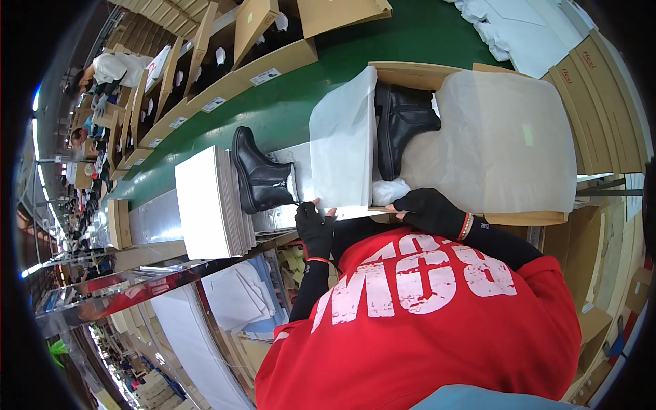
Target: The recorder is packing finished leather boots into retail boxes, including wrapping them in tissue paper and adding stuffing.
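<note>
My left hand (pixel 314 229), in a black fingerless glove, is at the top opening of a black ankle boot (pixel 263 176). Its fingers are curled at the boot's pull tab, and the boot lies on its side with a zip showing. My right hand (pixel 430 210), gloved alike, has its fingers bent over the near edge of an open shoe box (pixel 526 219). Beside those fingertips sits a wad of white tissue (pixel 391 190). A second black boot (pixel 403 126) lies in the box, with tissue sheets (pixel 492 143) spread over both sides.
Left of the loose boot stands a stack of white sheets (pixel 208 201). Open boxes with dark footwear (pixel 263 75) line the far side of the green table (pixel 355 51). Closed boxes (pixel 594 109) stand at the right. Another person (pixel 113 72) works at far left.
</note>
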Motion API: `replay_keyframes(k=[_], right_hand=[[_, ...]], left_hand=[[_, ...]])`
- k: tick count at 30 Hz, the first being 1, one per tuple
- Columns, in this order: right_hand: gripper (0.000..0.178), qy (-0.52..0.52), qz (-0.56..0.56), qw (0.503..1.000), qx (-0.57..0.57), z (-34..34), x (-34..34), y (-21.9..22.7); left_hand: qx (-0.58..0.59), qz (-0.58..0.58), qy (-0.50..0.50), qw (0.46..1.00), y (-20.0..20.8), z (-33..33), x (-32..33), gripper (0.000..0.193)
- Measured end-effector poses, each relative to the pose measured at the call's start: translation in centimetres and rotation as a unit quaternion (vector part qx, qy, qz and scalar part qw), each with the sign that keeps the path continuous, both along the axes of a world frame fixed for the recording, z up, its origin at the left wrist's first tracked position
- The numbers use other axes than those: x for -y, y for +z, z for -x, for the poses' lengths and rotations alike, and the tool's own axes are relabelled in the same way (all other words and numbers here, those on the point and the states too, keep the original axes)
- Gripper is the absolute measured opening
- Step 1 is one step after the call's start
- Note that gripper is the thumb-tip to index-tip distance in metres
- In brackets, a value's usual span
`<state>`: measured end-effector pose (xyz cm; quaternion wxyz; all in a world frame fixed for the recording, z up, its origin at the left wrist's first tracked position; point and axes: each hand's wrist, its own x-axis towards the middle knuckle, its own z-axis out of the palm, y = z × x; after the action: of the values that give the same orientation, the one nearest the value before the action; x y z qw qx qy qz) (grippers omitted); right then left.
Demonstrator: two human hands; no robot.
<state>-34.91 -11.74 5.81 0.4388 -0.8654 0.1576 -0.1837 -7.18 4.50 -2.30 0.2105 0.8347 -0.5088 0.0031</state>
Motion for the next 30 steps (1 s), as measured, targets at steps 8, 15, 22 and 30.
replay_keyframes(k=[8, 15, 22, 30], right_hand=[[0.025, 0.032, 0.023, 0.999, 0.008, -0.8, 0.9, -0.2], [0.031, 0.089, -0.06, 0.992, -0.059, -1.2, 1.3, 1.8], [0.047, -0.051, -0.015, 0.999, 0.011, -0.8, 7.5, 7.9], [0.08, -0.131, 0.124, 0.978, -0.1, -3.6, 9.1, 13.3]], left_hand=[[-0.081, 0.014, 0.058, 0.995, -1.7, -1.2, 0.5, 0.058], [-0.034, 0.034, 0.09, 0.995, -1.8, -1.9, 0.8, 0.037], [-0.164, 0.303, -0.129, 0.93, 14.6, 5.1, 7.5, 0.024], [-0.257, 0.048, -0.442, 0.858, 14.6, 14.1, 13.1, 0.045]])
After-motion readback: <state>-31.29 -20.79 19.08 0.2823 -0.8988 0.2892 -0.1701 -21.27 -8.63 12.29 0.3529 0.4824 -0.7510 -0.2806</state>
